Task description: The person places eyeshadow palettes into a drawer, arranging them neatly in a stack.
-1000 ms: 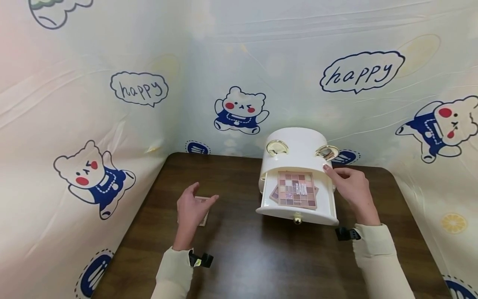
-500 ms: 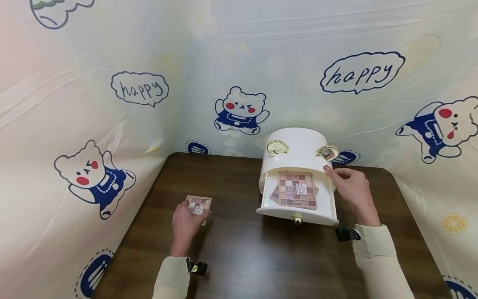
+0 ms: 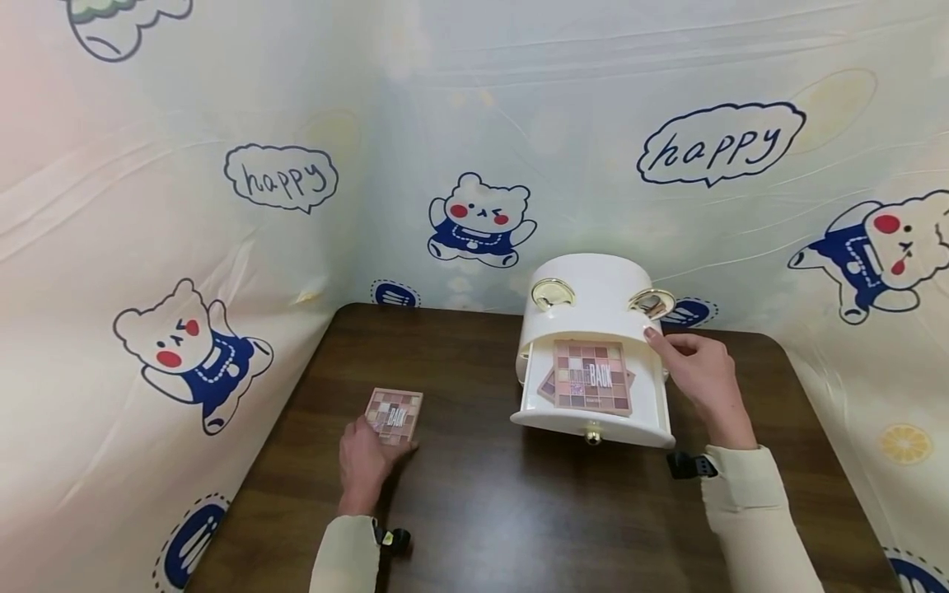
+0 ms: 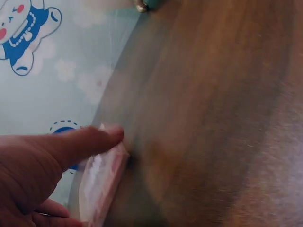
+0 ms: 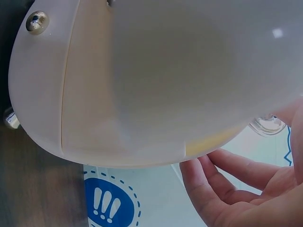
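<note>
At the left of the table, my left hand (image 3: 361, 463) pinches an eyeshadow palette (image 3: 395, 410) by its near side, with a pink grid cover and the word BACK. In the left wrist view the thumb lies across the blurred palette (image 4: 102, 187), fingers beneath. A white drawer box (image 3: 586, 284) stands at the right. My right hand (image 3: 700, 371) grips its right side, thumb at the front edge of the top and fingers against the side. Its drawer (image 3: 652, 412) is pulled out and holds another palette (image 3: 591, 377) lying over a partly hidden, angled one (image 3: 547, 387).
Two gold rings (image 3: 553, 293) stick up from the box, and a gold knob (image 3: 592, 436) is on the drawer front. The dark wooden table (image 3: 474, 494) reaches to a printed cloth (image 3: 593, 123) behind and at both sides.
My left hand has come down onto the palette on the table, taken hold of its near side and tilted it slightly. The right hand and the drawer box have stayed put.
</note>
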`<state>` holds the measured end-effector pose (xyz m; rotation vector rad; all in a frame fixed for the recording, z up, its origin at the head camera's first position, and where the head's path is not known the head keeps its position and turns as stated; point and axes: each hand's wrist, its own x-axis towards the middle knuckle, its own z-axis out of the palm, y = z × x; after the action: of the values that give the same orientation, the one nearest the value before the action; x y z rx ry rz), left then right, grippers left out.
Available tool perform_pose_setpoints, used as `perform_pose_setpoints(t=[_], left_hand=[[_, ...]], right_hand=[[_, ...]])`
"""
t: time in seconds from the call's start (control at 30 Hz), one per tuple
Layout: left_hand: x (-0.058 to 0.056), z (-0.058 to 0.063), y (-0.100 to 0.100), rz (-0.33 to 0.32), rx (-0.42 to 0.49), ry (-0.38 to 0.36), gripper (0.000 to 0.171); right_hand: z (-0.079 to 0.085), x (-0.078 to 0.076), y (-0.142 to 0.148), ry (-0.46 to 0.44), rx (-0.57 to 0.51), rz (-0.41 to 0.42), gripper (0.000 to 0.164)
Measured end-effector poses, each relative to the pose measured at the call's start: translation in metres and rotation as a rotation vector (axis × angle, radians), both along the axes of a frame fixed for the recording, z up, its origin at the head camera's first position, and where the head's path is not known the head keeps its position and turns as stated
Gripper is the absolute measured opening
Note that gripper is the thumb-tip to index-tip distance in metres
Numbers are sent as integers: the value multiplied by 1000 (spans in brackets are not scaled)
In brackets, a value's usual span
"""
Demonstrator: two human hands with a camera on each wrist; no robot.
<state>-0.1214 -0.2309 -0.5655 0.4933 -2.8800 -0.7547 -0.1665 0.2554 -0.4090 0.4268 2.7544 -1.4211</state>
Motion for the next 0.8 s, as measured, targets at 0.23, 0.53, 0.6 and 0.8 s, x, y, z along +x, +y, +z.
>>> perform_pose_setpoints(t=[0.23,0.53,0.6,0.8], left_hand=[[4,-10,0,57,51,-25,114],[-1,-12,0,59,64,10,105],[-1,-11,-1,70,87,20,107],[1,-7,-3,120,277,50,115]], right_hand=[[1,0,-2,-21,-10,-15,98],[1,2,-1,-13,-12,-31,97],[1,2,-1,-17,-12,-29,97],[1,1,-3,-14,-13,-16,98]])
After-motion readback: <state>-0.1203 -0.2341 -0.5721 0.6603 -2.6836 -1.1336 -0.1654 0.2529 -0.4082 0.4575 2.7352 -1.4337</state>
